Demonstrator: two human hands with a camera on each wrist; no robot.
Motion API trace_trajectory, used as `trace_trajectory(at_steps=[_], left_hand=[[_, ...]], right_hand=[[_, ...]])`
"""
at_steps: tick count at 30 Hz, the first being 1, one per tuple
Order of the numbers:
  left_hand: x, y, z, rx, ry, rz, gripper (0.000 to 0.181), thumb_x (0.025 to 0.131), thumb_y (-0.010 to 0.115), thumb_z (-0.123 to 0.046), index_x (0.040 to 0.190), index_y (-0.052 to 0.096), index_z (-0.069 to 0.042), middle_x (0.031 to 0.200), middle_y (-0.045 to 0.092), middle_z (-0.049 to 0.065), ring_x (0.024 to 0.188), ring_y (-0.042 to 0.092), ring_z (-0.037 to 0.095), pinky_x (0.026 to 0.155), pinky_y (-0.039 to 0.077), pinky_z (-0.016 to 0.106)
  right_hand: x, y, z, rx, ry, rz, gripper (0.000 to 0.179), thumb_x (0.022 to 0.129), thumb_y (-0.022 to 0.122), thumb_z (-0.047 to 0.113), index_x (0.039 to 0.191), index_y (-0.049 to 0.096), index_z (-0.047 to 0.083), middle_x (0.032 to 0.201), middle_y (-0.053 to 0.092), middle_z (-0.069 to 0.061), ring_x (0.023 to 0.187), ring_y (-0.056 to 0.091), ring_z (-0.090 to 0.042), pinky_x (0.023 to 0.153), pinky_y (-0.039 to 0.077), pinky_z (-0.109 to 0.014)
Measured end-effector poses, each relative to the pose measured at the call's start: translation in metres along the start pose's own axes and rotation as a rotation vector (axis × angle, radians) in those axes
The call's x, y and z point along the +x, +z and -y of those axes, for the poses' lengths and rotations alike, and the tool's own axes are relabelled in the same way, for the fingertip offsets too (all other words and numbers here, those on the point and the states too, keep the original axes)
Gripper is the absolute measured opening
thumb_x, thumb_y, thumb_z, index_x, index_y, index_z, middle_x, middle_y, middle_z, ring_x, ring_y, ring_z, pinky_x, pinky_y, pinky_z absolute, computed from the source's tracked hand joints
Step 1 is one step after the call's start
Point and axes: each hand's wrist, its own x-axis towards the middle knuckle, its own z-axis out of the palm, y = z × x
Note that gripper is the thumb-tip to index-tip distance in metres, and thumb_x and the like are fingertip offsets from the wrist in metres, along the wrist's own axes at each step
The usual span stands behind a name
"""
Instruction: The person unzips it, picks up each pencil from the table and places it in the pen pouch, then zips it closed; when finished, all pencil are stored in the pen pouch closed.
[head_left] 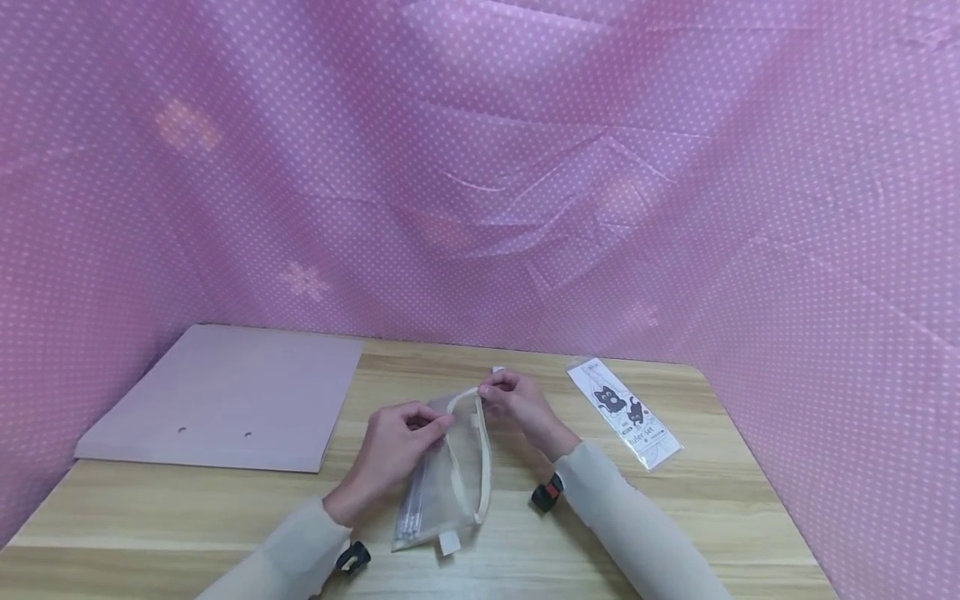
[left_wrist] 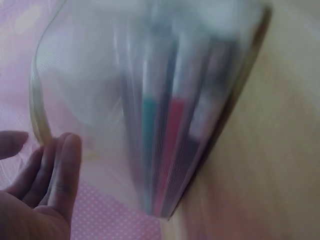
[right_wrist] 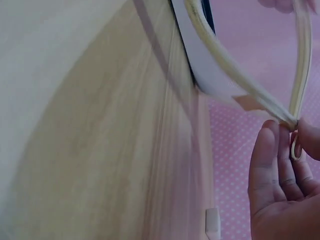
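Observation:
A translucent mesh zip pouch [head_left: 468, 467] with cream zipper edging stands over the table, its mouth spread apart. My right hand [head_left: 521, 408] pinches the far end of the zipper, where a small loop [right_wrist: 296, 149] shows between the fingers. At the near side of the mouth, my left hand [head_left: 397, 442] has its thumb and fingertips at the zipper edging [left_wrist: 40, 115]. Inside the pouch lie several slim pens [left_wrist: 175, 120], with teal and red among their colours. A white tag [head_left: 449, 542] hangs from its near end.
To the left lies a large pale pink board [head_left: 232, 392] with two small holes. A packaged ruler set [head_left: 626, 412] printed with black cats lies to the right. A small white object [right_wrist: 212, 223] sits at the table's far edge. Pink dotted cloth [head_left: 480, 208] encloses the table.

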Motion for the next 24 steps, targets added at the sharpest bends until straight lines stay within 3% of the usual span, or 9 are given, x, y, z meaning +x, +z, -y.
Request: trace_trajectory(at_steps=[4,7,11,14,18,24], left_hand=[[0.016,0.002,0.002,0.087,0.059,-0.004,0.017,0.095,0.072,-0.029,0.090,0.076,-0.014,0.084,0.074,0.003,0.074,0.065,0.015,0.065,0.057,0.026],[0.033,0.004,0.005,0.143,0.083,-0.012,0.021,0.095,0.070,-0.029,0.108,0.075,-0.013,0.101,0.075,0.003,0.092,0.070,0.018,0.081,0.060,0.032],[0.052,0.007,0.009,0.137,0.049,0.096,0.037,0.100,0.064,-0.030,0.132,0.064,-0.010,0.127,0.070,0.008,0.117,0.068,0.028,0.103,0.055,0.044],[0.061,0.008,0.013,0.118,0.013,0.195,0.044,0.102,0.059,-0.030,0.141,0.057,-0.009,0.138,0.065,0.011,0.127,0.063,0.032,0.110,0.050,0.049],[0.067,0.010,0.018,0.136,0.028,0.271,0.041,0.103,0.059,-0.029,0.138,0.060,-0.008,0.141,0.064,0.012,0.131,0.060,0.033,0.112,0.048,0.050],[0.070,0.011,0.020,0.144,0.040,0.273,0.031,0.102,0.060,-0.031,0.125,0.070,-0.013,0.130,0.071,0.009,0.126,0.063,0.030,0.111,0.047,0.051]], right_hand=[[0.004,0.000,-0.002,0.015,0.006,-0.030,0.017,0.094,0.070,0.011,0.106,0.067,-0.001,0.087,0.072,0.001,0.078,0.070,-0.014,0.080,0.064,-0.035],[0.005,0.001,-0.002,0.014,0.002,-0.033,0.017,0.095,0.070,0.011,0.107,0.067,-0.001,0.088,0.072,0.001,0.078,0.070,-0.013,0.079,0.063,-0.032],[0.006,0.004,0.000,0.024,-0.017,-0.026,0.017,0.096,0.067,0.010,0.109,0.067,0.000,0.089,0.070,0.001,0.080,0.068,-0.011,0.076,0.062,-0.027],[0.008,0.007,0.001,0.051,-0.032,-0.015,0.017,0.096,0.066,0.008,0.110,0.067,-0.002,0.089,0.069,0.001,0.080,0.067,-0.010,0.075,0.061,-0.024],[0.009,0.010,0.003,0.074,-0.056,0.001,0.019,0.096,0.066,0.006,0.110,0.066,-0.006,0.088,0.068,0.002,0.080,0.067,-0.010,0.077,0.061,-0.026],[0.005,0.013,0.007,0.044,-0.116,0.023,0.021,0.094,0.067,0.005,0.110,0.066,-0.008,0.091,0.070,0.001,0.082,0.068,-0.013,0.088,0.063,-0.042]])
